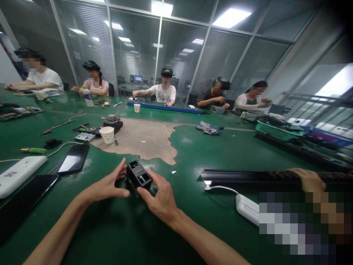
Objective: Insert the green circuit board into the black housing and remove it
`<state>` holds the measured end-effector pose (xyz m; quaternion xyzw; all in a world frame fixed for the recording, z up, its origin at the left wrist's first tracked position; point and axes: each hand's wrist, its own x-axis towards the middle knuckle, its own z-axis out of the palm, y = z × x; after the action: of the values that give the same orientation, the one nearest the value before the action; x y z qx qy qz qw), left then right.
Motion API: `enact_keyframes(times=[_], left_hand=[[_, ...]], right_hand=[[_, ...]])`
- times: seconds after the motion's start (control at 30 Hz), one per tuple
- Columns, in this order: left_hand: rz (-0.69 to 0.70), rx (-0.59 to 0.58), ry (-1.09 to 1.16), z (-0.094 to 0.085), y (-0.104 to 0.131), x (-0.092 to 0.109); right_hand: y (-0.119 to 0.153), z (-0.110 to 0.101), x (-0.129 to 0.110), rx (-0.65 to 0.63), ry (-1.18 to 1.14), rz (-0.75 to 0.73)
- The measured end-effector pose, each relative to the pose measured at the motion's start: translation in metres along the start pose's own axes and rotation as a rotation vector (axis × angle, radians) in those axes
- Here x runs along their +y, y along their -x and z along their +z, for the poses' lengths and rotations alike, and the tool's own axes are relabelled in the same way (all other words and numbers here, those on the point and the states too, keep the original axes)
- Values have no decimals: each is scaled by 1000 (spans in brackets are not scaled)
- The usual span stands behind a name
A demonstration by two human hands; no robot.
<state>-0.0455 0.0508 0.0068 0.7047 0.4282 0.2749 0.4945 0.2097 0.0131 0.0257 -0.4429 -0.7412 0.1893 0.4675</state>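
Note:
A small black box-shaped electronic device (138,173) is held above the green table, tilted, with cut-out openings and a row of small holes on its upper face. Part of a green circuit board shows along its lower left side. My right hand (162,197) grips the device between thumb and fingers at its right end. On the other side, my left hand (111,186) has its thumb and fingers spread apart, close to the device's left edge. Whether the left fingertips touch it, I cannot tell.
On the left lie a phone (74,158), a white power bank (20,175) and a green-handled screwdriver (33,150). A paper cup (107,135) stands near electronic parts. At right, a co-worker's hand (310,180) rests on a long black bar (234,179); a white charger (246,208) lies nearby. Other people sit across the table.

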Motion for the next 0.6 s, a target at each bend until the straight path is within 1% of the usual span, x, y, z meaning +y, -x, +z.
enact_keyframes(times=[0.13,0.33,0.6], left_hand=[[9,-5,6,-1,0,-1],[2,0,30,1,-1,1],[-39,-22,3,3,1,16]], right_hand=[[-6,3,-2,-9,32,-25],[-2,13,2,-2,40,-73],[0,15,6,-36,51,-38]])
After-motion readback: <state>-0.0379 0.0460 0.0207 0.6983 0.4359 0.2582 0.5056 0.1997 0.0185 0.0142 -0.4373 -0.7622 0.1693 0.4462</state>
